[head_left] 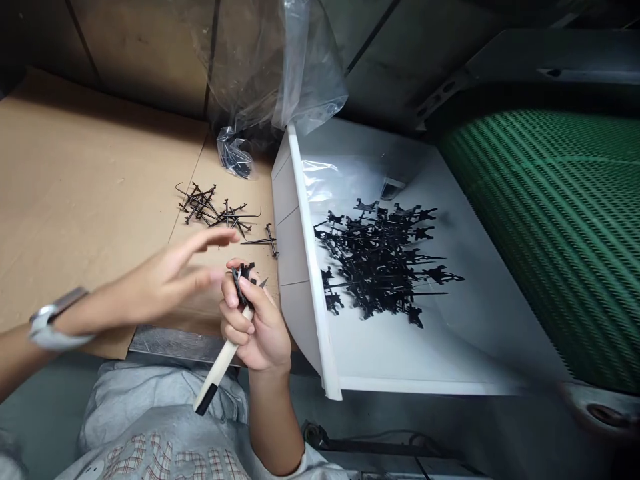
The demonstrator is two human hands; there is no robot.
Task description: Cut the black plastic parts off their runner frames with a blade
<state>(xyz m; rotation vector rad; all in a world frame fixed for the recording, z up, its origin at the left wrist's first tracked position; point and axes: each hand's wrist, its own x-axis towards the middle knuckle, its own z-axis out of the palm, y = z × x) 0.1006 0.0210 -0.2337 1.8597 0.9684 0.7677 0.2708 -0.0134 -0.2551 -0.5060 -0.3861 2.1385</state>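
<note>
My right hand point(265, 337) is closed around the pale handle of a knife point(220, 367), whose black butt end points down towards my lap. A small dark blade tip shows beyond the thumb. The same fingers pinch a small black plastic part point(243, 272); its lower portion is hidden by them. My left hand point(167, 280), slightly blurred, is open just left of that part, fingers stretched out, with nothing in it. Past my fingers, thin black branching plastic pieces point(215, 210) lie in a loose pile on the brown cardboard point(100, 207).
To the right, a white tray point(480, 347) with a raised left wall point(310, 267) holds a heap of black plastic parts point(380, 260). A clear plastic bag point(270, 67) hangs behind it. Green mesh point(540, 220) borders the tray on the far right.
</note>
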